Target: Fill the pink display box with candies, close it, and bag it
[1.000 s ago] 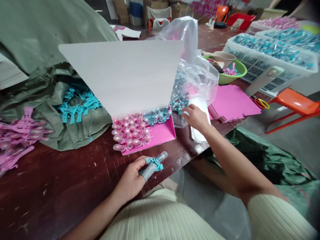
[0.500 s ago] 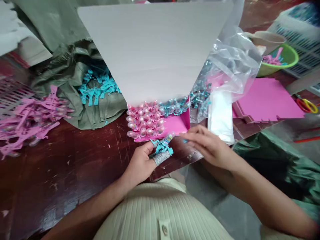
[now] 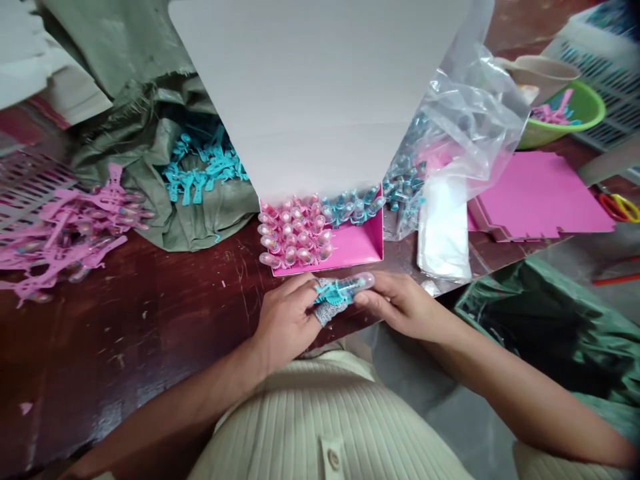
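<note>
One dark reddish-brown wooden table (image 3: pixel 165 320) is filling much of the view, and on it one pink cardboard box (image 3: pixel 353 248) is standing open with its one broad white lid (image 3: pixel 320 87) rising at the back. One crumpled grey-green fabric sheet (image 3: pixel 200 230) is lying to the left of the box, while one dark green sack (image 3: pixel 600 340) is gaping beyond the table's right edge. One clear plastic bag (image 3: pixel 480 133) is slumping to the right of the box, and one stack of flat pink cardboard (image 3: pixel 547 193) is lying farther right, its sheets too tightly layered to count. Two tangled, uncountable heaps are showing: pink plastic clips (image 3: pixel 75 227) are sprawling at far left, and bright blue plastic clips (image 3: pixel 205 167) are resting on the fabric. One lime-green plastic bowl (image 3: pixel 593 112) is holding pink and blue pieces. Two hands are meeting just in front of the box. The left hand (image 3: pixel 287 317) is gripping one blue plastic clip with a clear round-ended capsule (image 3: pixel 345 288); the right hand (image 3: pixel 405 307) is curling its fingers at the capsule's tip, though whether it is pinching anything cannot be told. Inside the box, pink capsule-topped pieces (image 3: pixel 300 233) are forming roughly four rows, and several overlapping blue ones (image 3: pixel 350 208) are lining the back right.
</note>
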Demonstrator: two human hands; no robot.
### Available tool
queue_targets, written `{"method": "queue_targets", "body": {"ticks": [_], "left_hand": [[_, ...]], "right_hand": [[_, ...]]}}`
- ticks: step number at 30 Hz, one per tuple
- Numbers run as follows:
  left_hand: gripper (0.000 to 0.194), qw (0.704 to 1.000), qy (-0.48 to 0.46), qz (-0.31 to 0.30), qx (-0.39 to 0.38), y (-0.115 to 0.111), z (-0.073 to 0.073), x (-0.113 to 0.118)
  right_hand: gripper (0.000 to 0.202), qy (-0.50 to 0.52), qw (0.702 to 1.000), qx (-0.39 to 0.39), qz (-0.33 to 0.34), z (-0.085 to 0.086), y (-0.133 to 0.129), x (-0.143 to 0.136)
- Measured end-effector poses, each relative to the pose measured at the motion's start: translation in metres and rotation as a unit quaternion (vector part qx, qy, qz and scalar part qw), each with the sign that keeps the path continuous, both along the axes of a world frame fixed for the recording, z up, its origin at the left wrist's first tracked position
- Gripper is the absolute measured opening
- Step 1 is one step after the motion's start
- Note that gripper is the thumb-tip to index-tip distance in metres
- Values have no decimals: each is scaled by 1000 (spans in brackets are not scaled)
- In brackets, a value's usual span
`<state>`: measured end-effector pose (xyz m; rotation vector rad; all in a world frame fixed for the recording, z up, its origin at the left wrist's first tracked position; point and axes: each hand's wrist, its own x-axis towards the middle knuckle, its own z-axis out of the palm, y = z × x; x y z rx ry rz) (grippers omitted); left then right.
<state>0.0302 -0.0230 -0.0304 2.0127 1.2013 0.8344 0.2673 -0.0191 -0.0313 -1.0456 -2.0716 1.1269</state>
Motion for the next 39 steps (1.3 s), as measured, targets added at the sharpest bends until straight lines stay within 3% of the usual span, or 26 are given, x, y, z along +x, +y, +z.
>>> {"method": "queue_targets", "body": {"ticks": [3,7,9,11,13,16,18,19,20,21,23,25,26,28,32,36,39], "left_hand": [[20,999,-17,-8,-38,5,3,-3],[23,978,-90,20,-188,12,12,-6],[26,967,-112,25,-226,13,15,-5],[26,954,-144,18,-261,13,17,-4],[25,922,-190,3,-336,14,18,0],[26,842,-233,-31,-486,14,21,5],[30,809,-218,-69,-541,14,25,7],[30,819,-193,-93,-532,15,27,5],[30,853,-159,-105,-486,15,30,2],[29,904,-118,-96,-400,16,32,-2],[27,990,-30,-16,-139,21,34,-14],[30,992,28,86,92,28,32,-27],[30,982,39,115,148,33,30,-32],[30,974,31,146,171,44,24,-43],[29,959,19,226,168,72,11,-72],[30,931,106,311,161,109,-8,-118],[26,907,210,356,86,146,-24,-157]], "right_hand": [[31,38,995,-93,3,3,1,3],[41,36,999,12,-1,10,3,8],[24,7,998,51,-19,13,3,11],[31,-1,998,60,-25,15,5,14],[42,14,997,78,-24,19,10,18],[77,13,989,142,32,30,21,22],[61,4,979,155,131,39,29,25],[50,11,975,150,167,43,33,27],[41,24,973,146,175,46,37,30],[35,29,977,147,149,47,42,33],[30,-16,985,174,16,46,53,41],[26,-127,964,207,-110,38,66,42],[25,-192,947,212,-143,33,73,40],[24,-307,917,207,-145,24,86,28],[27,-450,871,182,-70,22,104,1],[21,-470,858,206,2,24,110,-8],[22,-434,861,265,-20,12,112,-9]]}}
